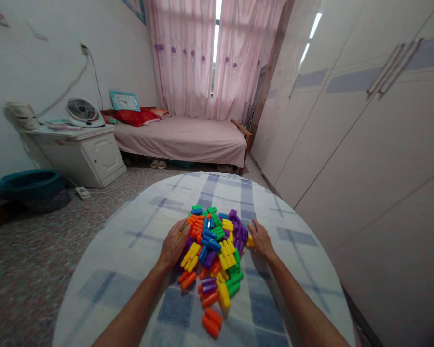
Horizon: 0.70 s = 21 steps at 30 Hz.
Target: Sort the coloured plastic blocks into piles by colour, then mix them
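Note:
A heap of plastic toy building blocks (209, 243) in orange, yellow, blue, green and purple lies between my two hands. They look like short ribbed tubes joined side by side. My left hand (174, 245) rests against the heap's left side, fingers apart, next to orange and purple blocks; some fingertips are hidden. On the right side, my right hand (261, 238) is open and touches a yellow block (250, 241) at the heap's edge. Closer to me, a loose orange block (212, 323) lies apart from the heap.
The blocks lie on a round table with a blue-and-white checked tablecloth (137, 260). Beyond it stand a bed (188, 135) and a white cabinet (104, 161) bearing a fan (82, 111). A teal bin (29, 185) is at left; a tall wardrobe (365, 159) lines the right.

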### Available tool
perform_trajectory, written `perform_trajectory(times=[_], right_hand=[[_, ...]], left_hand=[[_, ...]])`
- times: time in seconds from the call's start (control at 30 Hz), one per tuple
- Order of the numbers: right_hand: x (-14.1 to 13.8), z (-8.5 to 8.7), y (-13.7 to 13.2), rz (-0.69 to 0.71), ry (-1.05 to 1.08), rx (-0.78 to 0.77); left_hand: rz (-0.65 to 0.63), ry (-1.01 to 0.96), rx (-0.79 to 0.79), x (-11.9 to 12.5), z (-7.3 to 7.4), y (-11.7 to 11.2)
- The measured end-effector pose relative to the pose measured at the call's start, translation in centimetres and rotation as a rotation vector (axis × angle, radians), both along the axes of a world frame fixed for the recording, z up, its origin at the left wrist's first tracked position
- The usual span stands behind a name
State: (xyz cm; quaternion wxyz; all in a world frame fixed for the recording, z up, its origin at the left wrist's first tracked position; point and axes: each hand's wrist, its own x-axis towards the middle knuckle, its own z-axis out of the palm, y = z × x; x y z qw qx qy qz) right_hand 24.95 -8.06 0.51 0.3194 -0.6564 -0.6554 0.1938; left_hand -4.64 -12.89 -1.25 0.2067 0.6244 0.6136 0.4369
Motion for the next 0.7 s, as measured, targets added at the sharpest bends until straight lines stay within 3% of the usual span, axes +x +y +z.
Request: perform_trajectory(times=[0.13, 0.33, 0.53, 0.7], right_hand=[[-2.1, -2.2, -1.8, 0.035, 0.14, 0.033], [-5.0, -1.4, -1.9, 0.049, 0.315, -0.004], [-6.6, 1.2, -1.8, 0.22, 0.491, -0.024], [-8.3, 5.1, -5.4, 0.536, 0.376, 0.029]], left_hand=[[0.012, 0.014, -0.027, 2.4, 0.3, 0.0], [0.005, -0.102, -0.009, 4.9, -0.6, 0.6], [-0.085, -0.264, -0.082, 6.3, -0.2, 1.2], [-0.19, -0.269, -0.086, 5.0, 1.2, 1.2]])
